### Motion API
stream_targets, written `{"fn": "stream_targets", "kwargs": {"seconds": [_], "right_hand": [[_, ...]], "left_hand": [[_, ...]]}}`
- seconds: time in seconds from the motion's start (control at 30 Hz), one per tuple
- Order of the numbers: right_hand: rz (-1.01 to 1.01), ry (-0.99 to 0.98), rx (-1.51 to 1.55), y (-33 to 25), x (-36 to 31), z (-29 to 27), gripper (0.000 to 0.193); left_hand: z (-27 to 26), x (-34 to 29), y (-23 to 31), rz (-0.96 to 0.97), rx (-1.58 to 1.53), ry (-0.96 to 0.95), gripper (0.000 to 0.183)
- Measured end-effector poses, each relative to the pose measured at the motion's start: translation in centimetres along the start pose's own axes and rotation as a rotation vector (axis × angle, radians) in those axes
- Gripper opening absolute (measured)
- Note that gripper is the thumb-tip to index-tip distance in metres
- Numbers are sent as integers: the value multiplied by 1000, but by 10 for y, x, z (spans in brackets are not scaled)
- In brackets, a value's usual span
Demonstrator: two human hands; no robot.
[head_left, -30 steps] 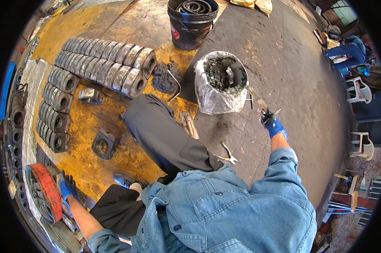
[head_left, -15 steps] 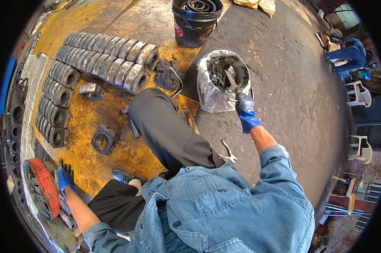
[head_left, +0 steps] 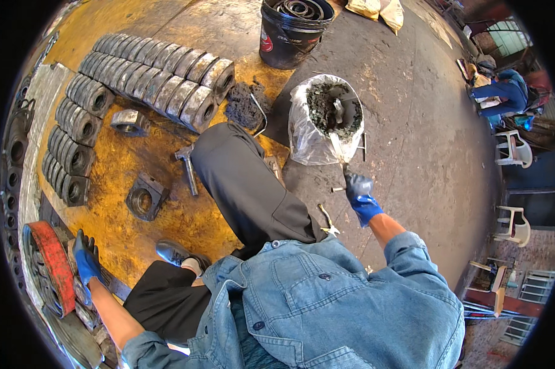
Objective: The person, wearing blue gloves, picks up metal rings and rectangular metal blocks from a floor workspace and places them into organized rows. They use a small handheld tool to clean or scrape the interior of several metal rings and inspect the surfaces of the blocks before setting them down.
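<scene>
My right hand (head_left: 360, 197), in a blue and black glove, is closed around the handle of a flat scraper (head_left: 337, 146). The scraper's pale blade points to the near rim of a bucket lined with clear plastic (head_left: 311, 146). Dark, lumpy paste (head_left: 321, 104) coats the bucket's inside, and a light-coloured piece shows in it. My left hand (head_left: 88, 259), gloved alike, has its fingers stretched out beside a red-rimmed round part (head_left: 53, 264); it holds nothing. A square metal block with a round hole (head_left: 145, 197) lies on the stained floor between my left hand and my knee.
Rows of metal blocks (head_left: 157, 74) stand at the far left. A hammer (head_left: 188, 169) and a single block (head_left: 130, 123) lie nearer. Dark paste (head_left: 246, 106) is heaped by my knee. A black bucket of rings (head_left: 289, 43) stands behind; pliers (head_left: 328, 220) lie close. Another person (head_left: 502, 92) is far right.
My right hand has drawn back toward me with the scraper, whose blade has come from deep inside the lined bucket to its near rim. My left hand stays open; the view has shifted slightly.
</scene>
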State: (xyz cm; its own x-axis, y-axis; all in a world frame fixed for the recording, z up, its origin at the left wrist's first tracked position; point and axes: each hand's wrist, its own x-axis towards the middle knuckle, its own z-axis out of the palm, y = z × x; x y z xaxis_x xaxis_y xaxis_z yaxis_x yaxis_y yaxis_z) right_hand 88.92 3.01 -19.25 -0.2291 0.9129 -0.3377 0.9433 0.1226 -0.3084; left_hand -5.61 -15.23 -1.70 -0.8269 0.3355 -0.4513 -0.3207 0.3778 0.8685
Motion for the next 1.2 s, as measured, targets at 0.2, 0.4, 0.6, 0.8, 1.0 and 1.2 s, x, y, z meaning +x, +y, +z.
{"fn": "stream_targets", "kwargs": {"seconds": [0.2, 0.4, 0.6, 0.8, 1.0, 1.2], "right_hand": [[-300, 296, -454, -61, 21, -88, 47], [178, 281, 628, -122, 79, -145, 44], [-682, 618, 128, -277, 190, -223, 63], [-1030, 545, 236, -483, 294, -235, 48], [-1132, 728, -99, -609, 392, -164, 62], [-1058, 784, -216, -620, 487, -47, 70]], "left_hand": [[-3, -23, 3, 75, 14, -36, 55], [-5, -27, 2, 128, 106, 91, 73], [7, -26, 9, 79, 152, 198, 83], [-8, 22, -23, 49, 375, 351, 83], [3, 47, -57, -14, 519, 237, 74], [58, 35, -93, 197, 929, -54, 79]]}}
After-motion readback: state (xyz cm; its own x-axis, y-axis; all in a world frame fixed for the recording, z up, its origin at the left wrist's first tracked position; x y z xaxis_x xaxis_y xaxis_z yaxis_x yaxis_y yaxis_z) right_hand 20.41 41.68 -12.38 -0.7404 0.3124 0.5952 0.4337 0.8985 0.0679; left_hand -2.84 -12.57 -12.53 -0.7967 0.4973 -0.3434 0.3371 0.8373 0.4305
